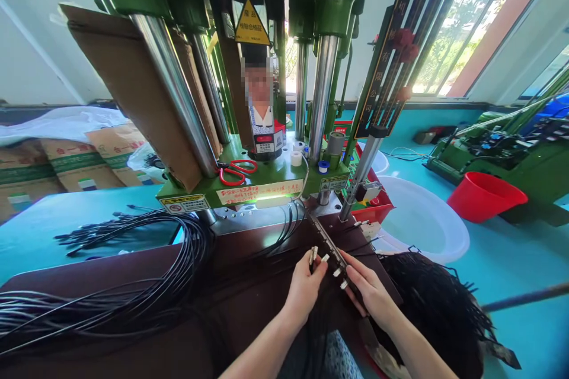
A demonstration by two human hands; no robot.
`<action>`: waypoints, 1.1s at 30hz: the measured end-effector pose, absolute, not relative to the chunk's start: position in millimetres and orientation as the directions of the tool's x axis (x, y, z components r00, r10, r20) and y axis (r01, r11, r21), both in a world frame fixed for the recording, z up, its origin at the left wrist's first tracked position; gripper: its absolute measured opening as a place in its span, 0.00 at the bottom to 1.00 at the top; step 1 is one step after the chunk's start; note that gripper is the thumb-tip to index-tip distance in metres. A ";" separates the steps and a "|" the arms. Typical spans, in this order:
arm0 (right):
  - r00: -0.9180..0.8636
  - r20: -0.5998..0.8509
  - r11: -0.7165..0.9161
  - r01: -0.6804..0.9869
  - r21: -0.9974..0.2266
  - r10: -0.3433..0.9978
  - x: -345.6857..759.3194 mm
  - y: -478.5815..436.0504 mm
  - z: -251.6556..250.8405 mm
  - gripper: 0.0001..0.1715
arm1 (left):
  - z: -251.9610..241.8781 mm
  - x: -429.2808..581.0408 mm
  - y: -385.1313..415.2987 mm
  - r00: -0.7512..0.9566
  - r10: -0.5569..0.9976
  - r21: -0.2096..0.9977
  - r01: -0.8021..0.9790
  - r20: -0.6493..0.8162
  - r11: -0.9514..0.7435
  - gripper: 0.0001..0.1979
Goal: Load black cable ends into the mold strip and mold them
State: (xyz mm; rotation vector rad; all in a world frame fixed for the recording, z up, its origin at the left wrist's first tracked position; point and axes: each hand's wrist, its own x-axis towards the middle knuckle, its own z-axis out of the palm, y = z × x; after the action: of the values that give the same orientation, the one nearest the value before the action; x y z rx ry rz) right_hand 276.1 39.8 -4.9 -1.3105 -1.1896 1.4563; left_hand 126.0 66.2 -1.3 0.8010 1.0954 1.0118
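My left hand (pixel 304 285) is closed in a pinch on thin cables whose pale connector ends (pixel 314 253) stick up past the fingertips. Close by on the right, my right hand (pixel 370 291) wraps around the near end of a long, narrow metal bar (pixel 326 238). That bar slants from the press bed down toward me. Small white connectors (pixel 344 285) poke out beside it, between both hands. Dark cables run below my left hand, hard to make out against the dark brown table (pixel 249 302). My right fingertips are partly hidden by the bar.
A green press (pixel 275 180) with steel columns stands ahead; red-handled scissors (pixel 235 173) lie on its ledge. Black cable bundles (pixel 186 266) cover the table's left. At right are a heap of black pieces (pixel 435 302), a white tub (pixel 422 213) and a red bucket (pixel 484 195).
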 end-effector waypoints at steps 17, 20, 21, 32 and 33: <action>-0.163 -0.203 -0.185 0.120 -0.975 0.965 273.8 37.2 -3.8 0.30 | -5.7 121.4 68.8 0.116 0.988 0.989 -0.103 -0.098 0.110 0.17; -0.149 -0.231 -0.227 0.045 -0.973 0.962 277.8 37.0 -3.5 0.28 | -1.2 115.6 69.9 0.037 0.987 0.970 -0.181 -0.158 0.162 0.19; -0.148 -0.242 -0.239 0.032 -0.970 0.959 278.6 36.9 -3.0 0.28 | -1.3 114.5 69.9 0.008 0.979 0.955 -0.220 -0.202 0.198 0.19; -0.267 -0.231 -0.222 0.067 -0.973 0.936 283.1 38.5 -3.9 0.28 | 5.0 116.3 65.5 0.287 0.911 0.919 -0.177 -0.295 0.353 0.13; -0.275 -0.231 -0.218 0.075 -0.973 0.933 283.6 38.7 -3.8 0.29 | 5.1 115.2 66.1 0.300 0.901 0.912 -0.168 -0.314 0.374 0.14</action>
State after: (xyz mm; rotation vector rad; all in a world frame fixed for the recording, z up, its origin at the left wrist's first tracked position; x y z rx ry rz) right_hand 283.6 38.7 -3.8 -1.2631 -1.3361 1.5754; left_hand 115.2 66.1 5.1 0.9084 1.0044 0.8565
